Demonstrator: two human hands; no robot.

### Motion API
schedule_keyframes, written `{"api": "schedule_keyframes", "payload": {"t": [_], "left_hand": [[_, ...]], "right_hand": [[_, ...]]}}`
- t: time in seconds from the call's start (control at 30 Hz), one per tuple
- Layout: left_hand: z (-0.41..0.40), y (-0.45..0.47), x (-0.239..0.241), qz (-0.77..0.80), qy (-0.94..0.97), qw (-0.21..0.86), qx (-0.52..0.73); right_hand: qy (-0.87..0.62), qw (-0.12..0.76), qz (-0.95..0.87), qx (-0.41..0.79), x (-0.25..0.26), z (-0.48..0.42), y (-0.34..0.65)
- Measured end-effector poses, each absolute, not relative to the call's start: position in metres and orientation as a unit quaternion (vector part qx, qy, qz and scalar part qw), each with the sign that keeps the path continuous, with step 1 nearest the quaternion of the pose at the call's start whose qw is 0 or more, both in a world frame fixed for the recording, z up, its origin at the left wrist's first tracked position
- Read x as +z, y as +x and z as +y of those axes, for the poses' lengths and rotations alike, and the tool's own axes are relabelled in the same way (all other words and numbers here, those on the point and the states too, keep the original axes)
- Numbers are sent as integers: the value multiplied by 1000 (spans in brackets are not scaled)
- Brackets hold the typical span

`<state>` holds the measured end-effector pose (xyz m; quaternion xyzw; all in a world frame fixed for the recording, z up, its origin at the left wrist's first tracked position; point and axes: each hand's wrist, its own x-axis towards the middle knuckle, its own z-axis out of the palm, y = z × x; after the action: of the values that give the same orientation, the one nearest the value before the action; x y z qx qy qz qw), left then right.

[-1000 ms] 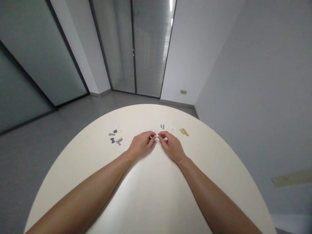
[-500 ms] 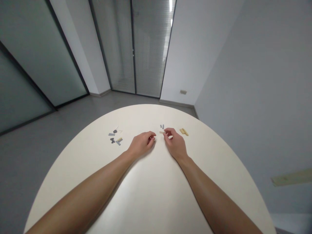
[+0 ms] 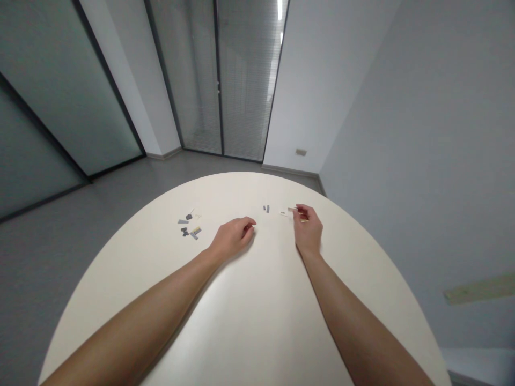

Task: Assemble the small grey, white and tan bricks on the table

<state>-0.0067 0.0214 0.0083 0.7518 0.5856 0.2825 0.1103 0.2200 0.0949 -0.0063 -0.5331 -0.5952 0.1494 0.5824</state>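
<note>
My left hand (image 3: 233, 237) rests on the round cream table (image 3: 249, 316) with its fingers curled; whether anything is inside them is hidden. My right hand (image 3: 308, 229) lies further right and back, its thumb and forefinger pinched on a small pale piece (image 3: 292, 209). That hand covers the tan pieces that lie there. Just left of its fingertips sits a small white piece (image 3: 284, 213), and beyond that two small grey pieces (image 3: 266, 208).
A cluster of several small grey, dark and yellow pieces (image 3: 190, 225) lies on the table's left side. Behind the table are a grey floor, glass partitions and a white wall. A pale wooden strip (image 3: 478, 288) shows at the right.
My hands were together at the table's middle, both pinching a small pale piece. My right hand has carried it right and back to the tan pieces. My left hand stayed put.
</note>
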Motion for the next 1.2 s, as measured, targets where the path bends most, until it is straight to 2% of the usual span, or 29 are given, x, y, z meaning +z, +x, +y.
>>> {"api": "schedule_keyframes", "payload": {"t": [0.37, 0.77, 1.2], "left_hand": [[22, -6, 7, 587, 752, 110, 278], [22, -6, 8, 585, 757, 100, 274], [24, -6, 8, 586, 756, 106, 271]], "right_hand": [[-557, 568, -573, 195, -16, 102, 224], [-575, 473, -657, 121, -21, 105, 228], [-583, 430, -683, 94, -23, 108, 226]]}}
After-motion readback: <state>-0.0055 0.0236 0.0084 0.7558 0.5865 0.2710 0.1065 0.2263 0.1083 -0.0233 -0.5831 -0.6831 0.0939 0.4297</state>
